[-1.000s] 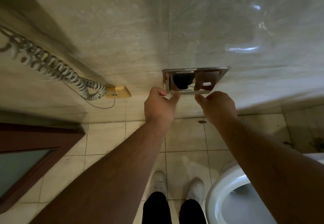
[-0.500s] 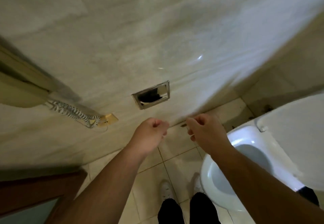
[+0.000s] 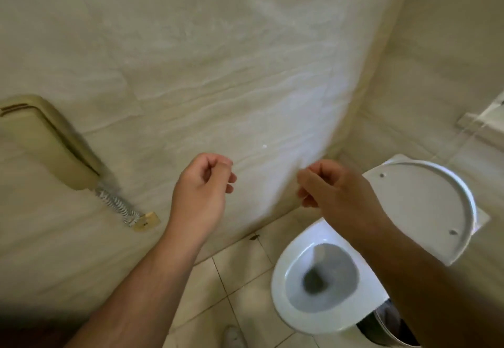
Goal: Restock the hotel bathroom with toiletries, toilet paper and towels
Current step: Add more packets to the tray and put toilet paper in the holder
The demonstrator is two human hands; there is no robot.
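On the head camera my view has swung up and to the right since half a second ago. The recessed steel holder no longer shows, and I cannot tell where it or any supplies are. The left hand (image 3: 201, 187) and right hand (image 3: 336, 189) sit higher against the wall (image 3: 245, 61), apart from each other, each with fingers curled in to the thumb and gripping nothing. The toilet lid (image 3: 425, 206), a glossy white oval, has come fully into sight, raised behind the smooth bowl (image 3: 281, 290). A cream plastic phone handset (image 3: 49, 135) is new at the left, with its coiled cord (image 3: 117, 206) running down to a small square jack (image 3: 147, 221). The wall is polished pale stone with wavy veining. The floor (image 3: 231, 279) is beige square tile, and a shiny metal bin (image 3: 390, 326) sits just beside the bowl.
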